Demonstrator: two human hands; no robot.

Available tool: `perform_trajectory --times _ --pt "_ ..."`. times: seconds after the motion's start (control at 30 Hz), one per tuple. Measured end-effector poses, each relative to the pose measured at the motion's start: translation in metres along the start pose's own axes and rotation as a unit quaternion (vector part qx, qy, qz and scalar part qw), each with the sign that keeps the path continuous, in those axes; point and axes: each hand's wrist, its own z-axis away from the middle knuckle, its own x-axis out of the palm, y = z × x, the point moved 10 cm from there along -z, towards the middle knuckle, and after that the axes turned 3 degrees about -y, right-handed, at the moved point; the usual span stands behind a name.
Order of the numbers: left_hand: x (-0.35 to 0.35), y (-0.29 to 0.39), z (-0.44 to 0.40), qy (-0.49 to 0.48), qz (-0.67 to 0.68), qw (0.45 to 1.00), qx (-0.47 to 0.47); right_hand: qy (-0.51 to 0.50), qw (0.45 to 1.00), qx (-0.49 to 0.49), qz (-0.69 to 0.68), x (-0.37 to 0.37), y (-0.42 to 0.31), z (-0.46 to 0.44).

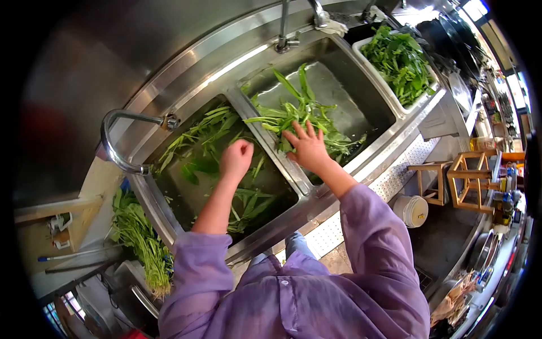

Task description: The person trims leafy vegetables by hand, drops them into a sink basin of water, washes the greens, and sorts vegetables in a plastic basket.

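My left hand is curled into a fist above the left basin, and no leaf shows sticking out of it. Loose green leafy vegetables float in the water below it. Over the right basin, my right hand has its fingers spread on a heap of long-leaved greens. That heap lies against the divider, partly over its edge, and some leaves hang toward the water. My right palm faces down and hides part of the heap.
A white tub heaped with greens stands right of the sink. A bunch of greens lies left of it. A curved faucet arches beside the left basin. On the floor are a lidded white bucket and wooden stools.
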Motion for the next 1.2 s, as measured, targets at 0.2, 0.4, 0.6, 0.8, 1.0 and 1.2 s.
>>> perform_trajectory --times 0.2,0.4,0.6,0.8,1.0,1.2 --pt "-0.015 -0.13 0.077 -0.001 0.02 0.994 -0.112 -0.106 0.994 -0.025 -0.006 0.049 0.028 -0.044" --pt "-0.005 -0.149 0.135 -0.064 -0.206 0.955 -0.206 -0.279 0.933 0.097 0.208 0.131 0.105 -0.053" --pt "0.027 -0.207 0.164 -0.219 -0.185 0.916 -0.281 -0.259 0.942 0.132 0.166 0.037 0.052 -0.069" --pt "-0.059 -0.209 0.117 -0.053 -0.131 0.956 -0.256 -0.051 0.977 -0.194 -0.065 0.005 -0.147 -0.043" --pt "-0.145 -0.171 0.024 0.073 -0.244 0.958 -0.132 -0.017 0.994 -0.102 0.023 0.046 -0.201 -0.152" --pt "-0.102 -0.202 -0.054 -0.009 -0.312 0.95 -0.017 -0.143 0.97 -0.097 -0.169 0.108 -0.216 -0.203"
